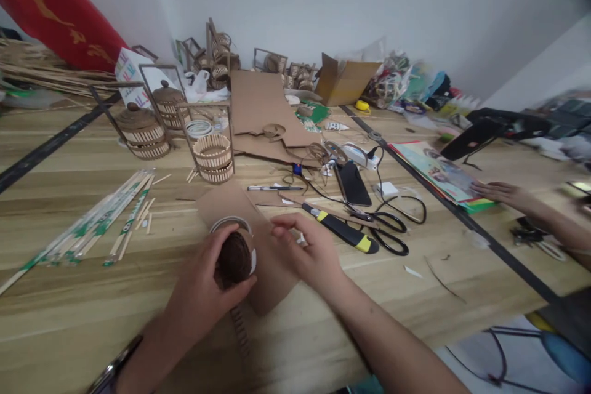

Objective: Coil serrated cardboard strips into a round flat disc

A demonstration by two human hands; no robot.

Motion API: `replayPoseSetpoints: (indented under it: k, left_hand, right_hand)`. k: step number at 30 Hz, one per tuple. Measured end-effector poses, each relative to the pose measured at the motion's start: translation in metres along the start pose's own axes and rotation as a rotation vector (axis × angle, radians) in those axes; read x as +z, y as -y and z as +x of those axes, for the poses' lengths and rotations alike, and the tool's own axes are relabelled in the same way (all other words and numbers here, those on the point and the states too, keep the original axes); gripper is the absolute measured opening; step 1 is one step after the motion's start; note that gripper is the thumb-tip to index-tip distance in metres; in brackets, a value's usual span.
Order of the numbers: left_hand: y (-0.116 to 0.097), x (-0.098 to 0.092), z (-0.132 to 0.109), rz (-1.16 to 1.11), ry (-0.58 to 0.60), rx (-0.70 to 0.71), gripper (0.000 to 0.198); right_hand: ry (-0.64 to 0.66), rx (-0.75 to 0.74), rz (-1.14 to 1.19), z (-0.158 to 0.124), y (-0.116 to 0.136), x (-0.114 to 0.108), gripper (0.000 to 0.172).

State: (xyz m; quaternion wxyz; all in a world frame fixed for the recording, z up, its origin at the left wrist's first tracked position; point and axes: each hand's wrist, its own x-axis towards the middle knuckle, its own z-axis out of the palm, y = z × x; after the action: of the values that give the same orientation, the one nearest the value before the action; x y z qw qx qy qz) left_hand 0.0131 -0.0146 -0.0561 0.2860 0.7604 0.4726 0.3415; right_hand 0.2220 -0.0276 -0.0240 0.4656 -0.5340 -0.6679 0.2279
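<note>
My left hand (198, 283) curls its fingers and thumb around a dark brown round piece (234, 255), which looks like coiled paper or cardboard strip. Behind the piece shows a pale ring (231, 220), and a white patch lies along its right side. To the right, my right hand (307, 252) hovers over a flat cardboard sheet (272, 283), thumb and forefinger drawn together; what they hold, if anything, cannot be made out. Below my left hand a ridged strip (240, 332) appears blurred. Beyond the hands stands a small slatted wooden bucket (212, 157) with a tall handle.
A yellow-black utility knife (346, 233), black-handled scissors (390, 231), a pen (274, 188) and a phone (354, 184) lie ahead. Packaged chopsticks (99, 215) spread at left. Lidded buckets (141, 129) stand behind. Another person's hand (501, 194) rests by colourful papers (438, 172) at right.
</note>
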Motion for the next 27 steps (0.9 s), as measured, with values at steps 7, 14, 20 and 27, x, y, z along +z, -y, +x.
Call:
replayPoseSetpoints:
  k: [7,14,20,27]
  left_hand:
    - [-0.001,0.001,-0.005,0.005,0.016,0.015,0.059]
    - [0.000,0.003,-0.007,-0.063,0.051,-0.025,0.060]
    - [0.004,0.006,-0.007,-0.031,0.039,0.026,0.057]
    - [0.015,0.010,-0.008,-0.026,0.065,0.052,0.058]
  right_hand:
    - [-0.027,0.138,-0.444,0.000,-0.051,-0.064,0.018]
    - [0.017,0.340,-0.783,0.007,-0.090,-0.127,0.019]
    - [0.040,0.416,-0.875,0.027,-0.100,-0.146,0.020]
    - [0.074,0.469,-0.946,0.044,-0.113,-0.160,0.019]
